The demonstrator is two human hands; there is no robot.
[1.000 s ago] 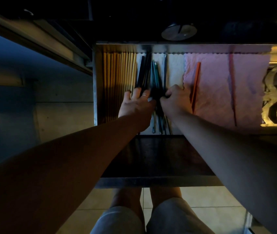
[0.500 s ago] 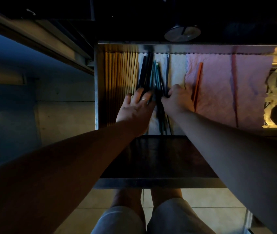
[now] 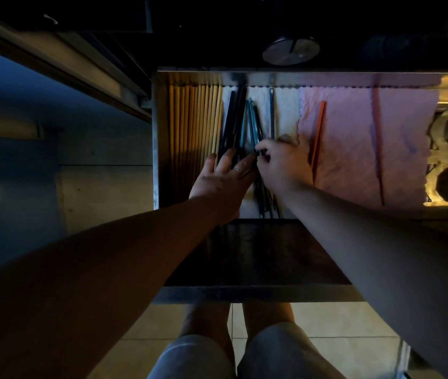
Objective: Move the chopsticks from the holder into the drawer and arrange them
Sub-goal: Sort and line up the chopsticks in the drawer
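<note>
Two hands reach into the open drawer (image 3: 155, 138). The left hand (image 3: 223, 181) lies flat with straight fingers on the dark chopsticks (image 3: 233, 116). These sit in a loose bunch on a white cloth (image 3: 285, 113), left of the middle. The right hand (image 3: 283, 165), just beside it, pinches some of those dark sticks with curled fingertips. Pale wooden chopsticks (image 3: 195, 124) lie in a neat row at the left wall. An orange chopstick (image 3: 318, 132) and a red chopstick (image 3: 377, 138) lie apart on the pink cloth (image 3: 354, 149) to the right.

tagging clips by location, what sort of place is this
Probably a home kitchen: a pulled-out drawer holds neat wooden chopsticks and dark chopsticks, with a tiled floor below.
</note>
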